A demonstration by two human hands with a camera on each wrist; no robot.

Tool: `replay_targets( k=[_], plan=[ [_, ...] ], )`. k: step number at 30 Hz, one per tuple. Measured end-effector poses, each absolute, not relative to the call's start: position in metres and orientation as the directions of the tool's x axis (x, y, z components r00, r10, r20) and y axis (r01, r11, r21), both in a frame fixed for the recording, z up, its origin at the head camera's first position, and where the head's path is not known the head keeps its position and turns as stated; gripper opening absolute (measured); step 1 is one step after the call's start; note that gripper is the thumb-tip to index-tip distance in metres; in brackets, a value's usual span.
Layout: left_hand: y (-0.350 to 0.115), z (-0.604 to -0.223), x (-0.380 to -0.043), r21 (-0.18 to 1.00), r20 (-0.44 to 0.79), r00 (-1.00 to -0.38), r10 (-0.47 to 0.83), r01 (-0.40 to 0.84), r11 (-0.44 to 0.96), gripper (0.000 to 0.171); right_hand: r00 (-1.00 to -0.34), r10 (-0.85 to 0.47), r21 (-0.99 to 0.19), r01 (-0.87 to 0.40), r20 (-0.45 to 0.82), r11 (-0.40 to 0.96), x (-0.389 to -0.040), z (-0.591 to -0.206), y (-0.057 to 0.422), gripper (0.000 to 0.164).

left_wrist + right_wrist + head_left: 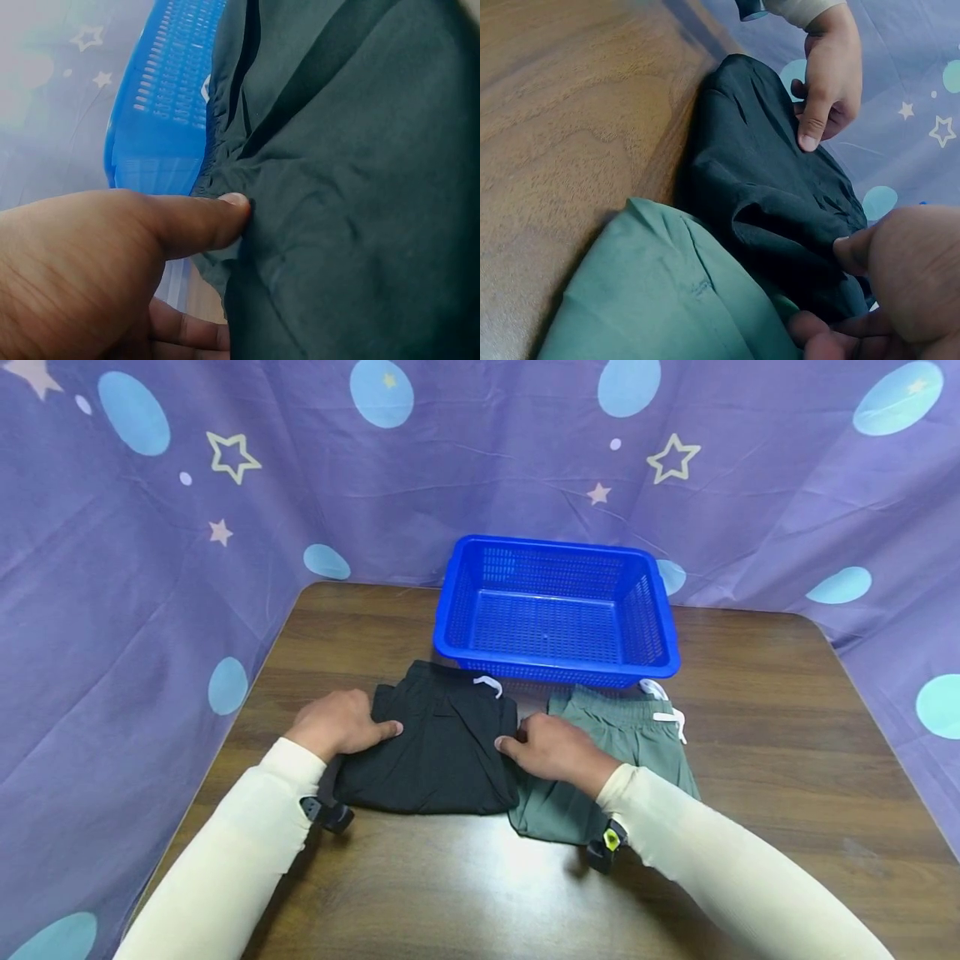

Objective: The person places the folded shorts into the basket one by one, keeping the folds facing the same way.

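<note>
Folded black shorts (442, 752) with a white drawstring lie on the table, their waistband toward the basket. On their left edge, my left hand (341, 725) pinches the cloth, thumb on top and fingers beneath. My right hand (555, 747) grips the opposite edge in the same way. Green shorts (622, 727), also with a white drawstring, lie to the right, partly under my right hand and forearm. In the left wrist view, the left thumb presses the black fabric (337, 195) near the gathered waistband. Both hands show on the black shorts (750, 165) in the right wrist view.
A blue plastic basket (558, 666) with mesh sides stands behind the shorts, near the table's back edge. The wooden table (780, 735) reaches out to the right. A purple curtain (510, 468) with stars and ovals hangs behind and along the left side.
</note>
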State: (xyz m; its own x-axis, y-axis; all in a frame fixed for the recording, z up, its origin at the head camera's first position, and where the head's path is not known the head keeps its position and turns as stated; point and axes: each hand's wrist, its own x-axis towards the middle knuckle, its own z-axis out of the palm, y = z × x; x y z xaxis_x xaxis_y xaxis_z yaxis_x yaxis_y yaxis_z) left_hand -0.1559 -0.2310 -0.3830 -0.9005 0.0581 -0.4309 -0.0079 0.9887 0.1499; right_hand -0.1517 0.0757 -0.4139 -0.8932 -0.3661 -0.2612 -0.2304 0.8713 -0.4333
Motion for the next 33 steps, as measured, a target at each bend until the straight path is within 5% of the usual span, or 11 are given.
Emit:
replay_targets(
  k=[12, 18, 24, 33],
  plan=[
    [-0.226, -0.389, -0.156, 0.189, -0.407, -0.905, 0.123, 0.049, 0.981, 0.073, -0.845, -0.503, -0.569, -0.327, -0.182, 0.755, -0.151, -0.420, 0.069, 0.033],
    [-0.222, -0.393, -0.159, 0.209, -0.391, -0.904, 0.173, 0.096, 0.973, 0.051, -0.846, -0.505, -0.630, -0.300, -0.171, 0.716, -0.150, -0.421, 0.065, 0.037],
    [-0.218, -0.397, -0.159, 0.222, -0.368, -0.904, 0.219, 0.144, 0.964, 0.042, -0.842, -0.524, -0.622, -0.343, -0.129, 0.705, -0.149, -0.429, 0.065, 0.053],
    [-0.217, -0.395, -0.156, 0.271, -0.302, -0.921, 0.246, 0.165, 0.948, 0.050, -0.848, -0.523, -0.646, -0.350, -0.088, 0.678, -0.147, -0.429, 0.068, 0.064]
  ],
)
